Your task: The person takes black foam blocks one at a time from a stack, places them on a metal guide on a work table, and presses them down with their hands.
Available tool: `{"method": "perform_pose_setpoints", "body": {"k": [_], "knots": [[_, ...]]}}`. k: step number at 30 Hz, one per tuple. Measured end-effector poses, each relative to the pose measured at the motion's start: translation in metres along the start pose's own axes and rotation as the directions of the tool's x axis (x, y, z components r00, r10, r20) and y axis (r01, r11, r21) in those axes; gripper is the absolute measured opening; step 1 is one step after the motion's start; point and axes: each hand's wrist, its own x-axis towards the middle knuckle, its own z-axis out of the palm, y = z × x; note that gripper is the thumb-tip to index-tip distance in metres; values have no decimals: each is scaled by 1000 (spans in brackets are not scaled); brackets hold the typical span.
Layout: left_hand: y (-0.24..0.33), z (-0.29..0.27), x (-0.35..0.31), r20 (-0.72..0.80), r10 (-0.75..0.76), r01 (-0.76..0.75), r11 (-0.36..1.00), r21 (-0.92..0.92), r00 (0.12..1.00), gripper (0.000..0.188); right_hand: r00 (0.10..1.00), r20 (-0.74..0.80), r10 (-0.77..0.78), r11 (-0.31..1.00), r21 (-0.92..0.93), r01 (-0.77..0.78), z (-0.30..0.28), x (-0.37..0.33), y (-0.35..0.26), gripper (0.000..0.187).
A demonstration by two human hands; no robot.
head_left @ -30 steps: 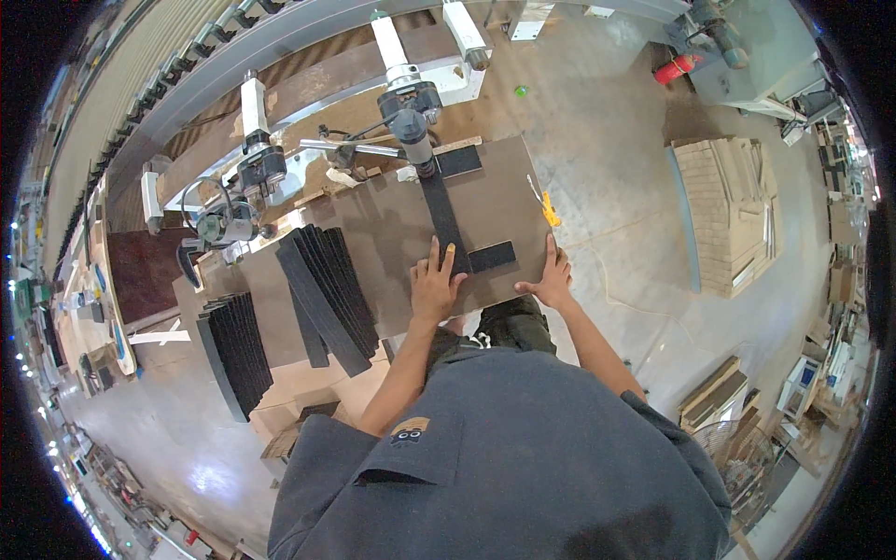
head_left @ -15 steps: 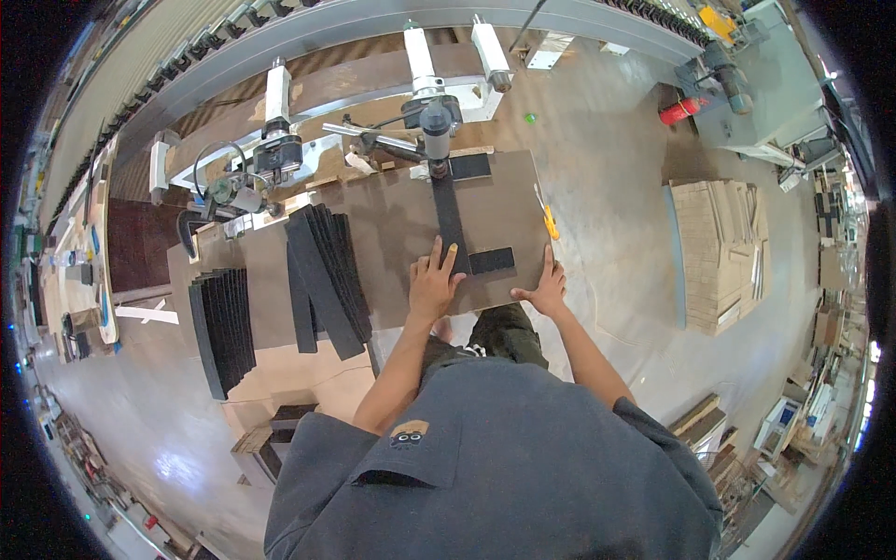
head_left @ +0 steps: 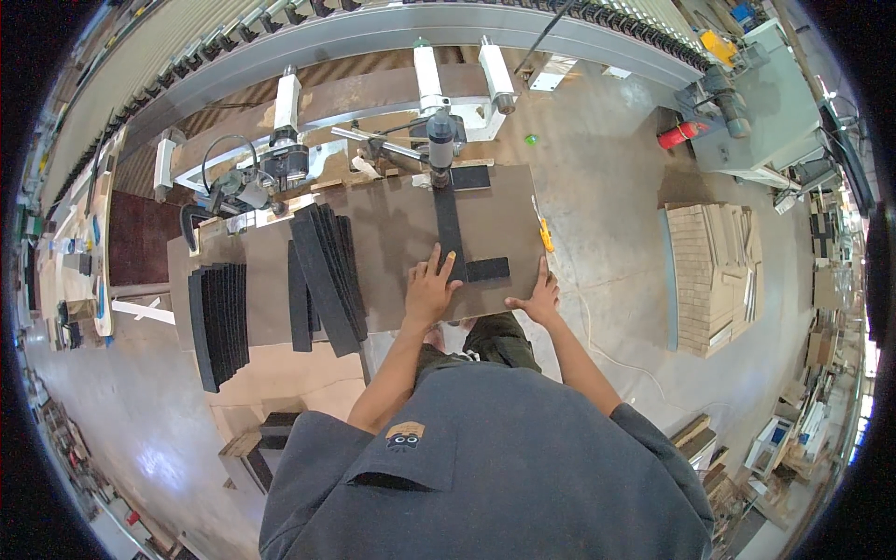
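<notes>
A long black strip (head_left: 450, 224) lies on a brown board (head_left: 392, 215), its far end beneath an upright cylindrical machine head (head_left: 441, 140). My left hand (head_left: 427, 293) rests with spread fingers at the strip's near end; the fingertips touch its left side and top. A short black piece (head_left: 488, 269) sits crosswise against the strip's right side, between my hands. At the board's near right corner is my right hand (head_left: 539, 304), thumb and fingers apart, holding nothing. Another black piece (head_left: 469, 176) lies right of the machine head.
Stacked black strips stand left of my left hand in a leaning pile (head_left: 329, 275) and a farther pile (head_left: 220, 322). A yellow-handled cutter (head_left: 546, 235) lies by the board's right edge. A second machine head (head_left: 247, 191) is far left. A panel stack (head_left: 714, 275) stands right.
The whole view has shifted slightly, with the board and machine lower in the picture. Both hands keep almost the same places on the strip and board corner.
</notes>
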Motion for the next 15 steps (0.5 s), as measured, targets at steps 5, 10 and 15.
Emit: {"method": "perform_pose_setpoints", "body": {"k": [5,10,15], "knots": [[1,-6,1,50,6,-6,1000,6,999,68,1000,17,8,1000,-15,-8,-1,0,-2,166],[6,-11,-2,-27,33,-32,999,36,999,66,1000,2,-1,999,-41,1,0,-4,0,169],[3,-9,-3,-14,30,-30,999,28,999,66,1000,17,8,999,-48,-7,0,-5,0,168]]}}
